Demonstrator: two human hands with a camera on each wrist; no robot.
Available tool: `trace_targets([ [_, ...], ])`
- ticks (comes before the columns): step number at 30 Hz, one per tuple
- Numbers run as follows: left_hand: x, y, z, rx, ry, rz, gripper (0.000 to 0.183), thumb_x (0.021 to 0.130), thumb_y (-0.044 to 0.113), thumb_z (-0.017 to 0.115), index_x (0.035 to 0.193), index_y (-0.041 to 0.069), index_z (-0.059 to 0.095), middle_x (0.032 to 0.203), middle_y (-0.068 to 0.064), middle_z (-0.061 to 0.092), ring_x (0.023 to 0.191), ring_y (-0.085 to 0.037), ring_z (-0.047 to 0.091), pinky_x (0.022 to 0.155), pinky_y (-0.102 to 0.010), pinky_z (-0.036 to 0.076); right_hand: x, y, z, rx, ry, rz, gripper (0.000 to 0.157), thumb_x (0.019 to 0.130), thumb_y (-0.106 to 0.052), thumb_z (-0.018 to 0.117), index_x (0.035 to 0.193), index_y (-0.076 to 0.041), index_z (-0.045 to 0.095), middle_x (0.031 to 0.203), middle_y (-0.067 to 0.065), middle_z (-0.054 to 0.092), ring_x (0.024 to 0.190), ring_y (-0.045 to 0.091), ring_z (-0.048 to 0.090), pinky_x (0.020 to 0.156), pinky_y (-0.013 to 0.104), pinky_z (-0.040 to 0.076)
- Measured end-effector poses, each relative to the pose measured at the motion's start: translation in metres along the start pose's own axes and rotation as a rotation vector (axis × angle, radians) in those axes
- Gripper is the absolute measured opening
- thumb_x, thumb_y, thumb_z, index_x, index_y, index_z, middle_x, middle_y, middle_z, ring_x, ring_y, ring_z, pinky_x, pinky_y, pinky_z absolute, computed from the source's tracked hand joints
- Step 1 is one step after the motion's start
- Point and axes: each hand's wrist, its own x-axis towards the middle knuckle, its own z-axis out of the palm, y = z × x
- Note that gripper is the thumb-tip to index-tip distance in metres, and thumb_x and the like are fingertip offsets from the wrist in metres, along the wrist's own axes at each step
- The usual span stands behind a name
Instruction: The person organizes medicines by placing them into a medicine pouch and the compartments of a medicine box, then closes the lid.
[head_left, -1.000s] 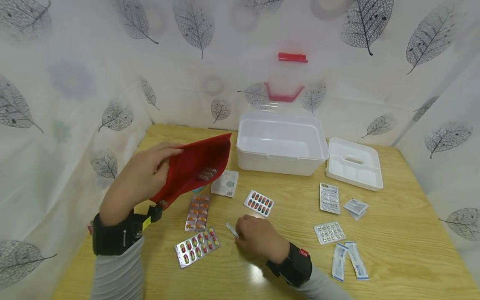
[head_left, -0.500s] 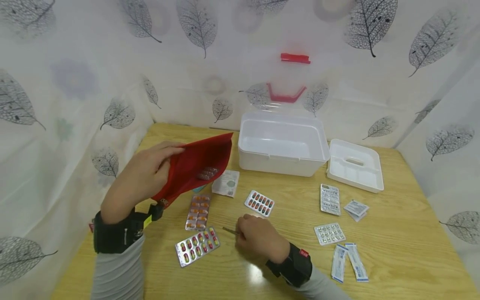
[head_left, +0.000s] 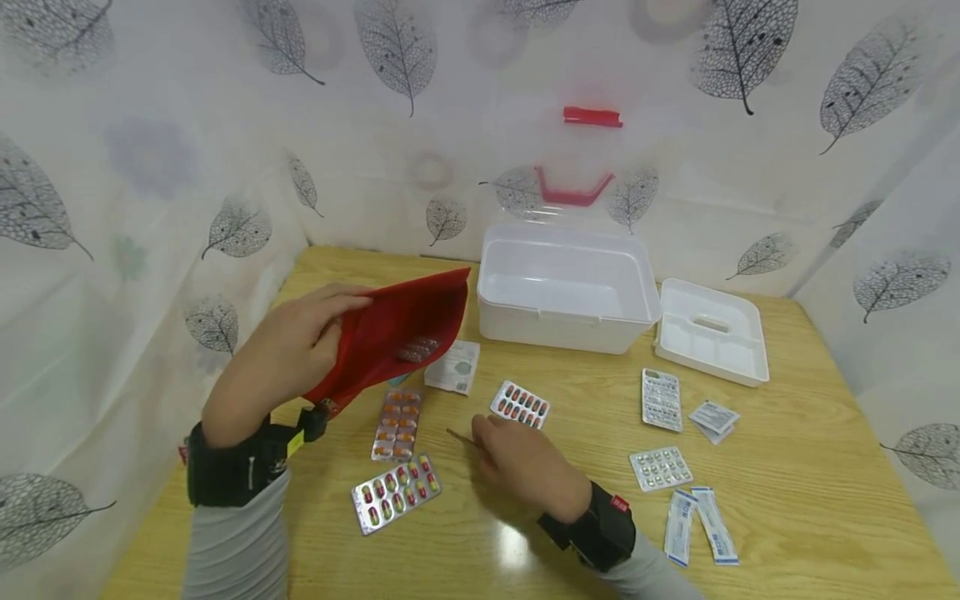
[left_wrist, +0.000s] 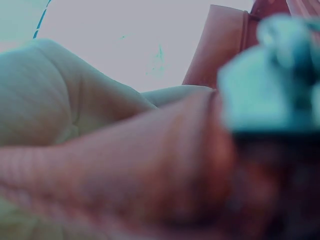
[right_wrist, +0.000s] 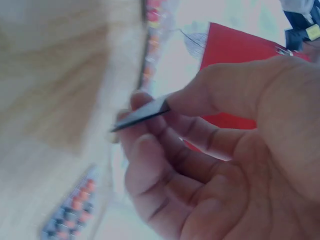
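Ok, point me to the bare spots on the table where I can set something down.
The table is bare right of the white strips, and between the red-and-dark capsule pack and the far silver blister pack. It is crowded around the red pouch, with the orange capsule pack and white packet close by.

A wooden table [head_left: 810, 467] with yellow grain lies below the left hand [head_left: 295, 346] and the right hand [head_left: 528, 462]. White cloth [head_left: 465, 108], printed with dark leaves [head_left: 738, 50], hangs beyond them and on both sides. A bright reflection [head_left: 512, 546] shines near the right hand.
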Motion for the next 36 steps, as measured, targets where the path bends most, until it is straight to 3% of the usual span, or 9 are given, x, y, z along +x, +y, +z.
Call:
trace_targets([
  [8, 0.003, 0.001, -0.001, -0.002, -0.017, -0.009, 0.043, 0.101, 0.001, 0.037, 0.136, 0.004, 0.063, 0.14, -0.011, 0.061, 0.115, -0.033, 0.061, 0.088, -0.054, 0.055, 0.01, -0.007, -0.036, 0.161, 0.129, -0.059, 0.021, 0.088, 0.001, 0.069, 0.106, -0.009, 0.064, 0.086, -0.003, 0.06, 0.077, 0.009, 0.054, 0.068, 0.024, 0.048],
  [15, 0.003, 0.002, 0.0, -0.011, -0.04, -0.013, 0.046, 0.101, 0.001, 0.035, 0.137, 0.006, 0.063, 0.141, -0.01, 0.06, 0.116, -0.032, 0.061, 0.089, -0.053, 0.054, 0.022, -0.014, -0.055, 0.186, 0.311, -0.175, 0.018, 0.092, 0.003, 0.067, 0.103, -0.011, 0.069, 0.1, -0.001, 0.065, 0.087, 0.009, 0.062, 0.076, 0.023, 0.054],
  [19, 0.003, 0.001, 0.002, -0.018, -0.039, 0.001, 0.046, 0.101, 0.0, 0.035, 0.136, 0.006, 0.064, 0.14, -0.009, 0.061, 0.117, -0.031, 0.061, 0.09, -0.051, 0.053, 0.035, -0.019, -0.058, 0.195, 0.376, -0.19, 0.02, 0.09, 0.005, 0.069, 0.101, -0.012, 0.07, 0.107, -0.001, 0.066, 0.089, 0.009, 0.062, 0.077, 0.024, 0.054],
  [22, 0.003, 0.0, 0.003, -0.019, -0.031, 0.008, 0.045, 0.101, 0.0, 0.035, 0.135, 0.006, 0.064, 0.139, -0.009, 0.062, 0.115, -0.031, 0.062, 0.088, -0.051, 0.053, 0.043, -0.022, -0.058, 0.211, 0.401, -0.166, 0.022, 0.09, 0.005, 0.069, 0.103, -0.013, 0.073, 0.108, 0.0, 0.069, 0.089, 0.01, 0.062, 0.077, 0.026, 0.054],
  [26, 0.003, -0.001, 0.004, -0.021, -0.027, 0.015, 0.045, 0.101, 0.0, 0.036, 0.135, 0.006, 0.064, 0.139, -0.009, 0.062, 0.112, -0.03, 0.063, 0.087, -0.05, 0.054, 0.049, -0.026, -0.058, 0.258, 0.368, -0.146, 0.025, 0.09, 0.008, 0.067, 0.1, -0.013, 0.077, 0.108, 0.0, 0.071, 0.094, 0.012, 0.064, 0.079, 0.026, 0.055],
  [30, 0.004, -0.002, 0.006, -0.019, -0.013, 0.034, 0.044, 0.101, -0.001, 0.036, 0.134, 0.005, 0.065, 0.137, -0.009, 0.063, 0.113, -0.03, 0.063, 0.088, -0.05, 0.054, 0.049, -0.026, -0.057, 0.373, 0.341, -0.138, 0.021, 0.09, 0.008, 0.067, 0.095, -0.01, 0.077, 0.108, 0.004, 0.071, 0.097, 0.014, 0.067, 0.077, 0.021, 0.056],
  [36, 0.005, -0.003, 0.006, -0.019, -0.042, 0.028, 0.045, 0.101, -0.001, 0.036, 0.134, 0.005, 0.064, 0.138, -0.011, 0.062, 0.113, -0.031, 0.063, 0.088, -0.051, 0.055, 0.049, -0.023, -0.063, 0.522, 0.421, -0.119, 0.015, 0.093, 0.003, 0.069, 0.098, -0.008, 0.076, 0.106, 0.005, 0.072, 0.099, 0.014, 0.068, 0.074, 0.02, 0.058],
])
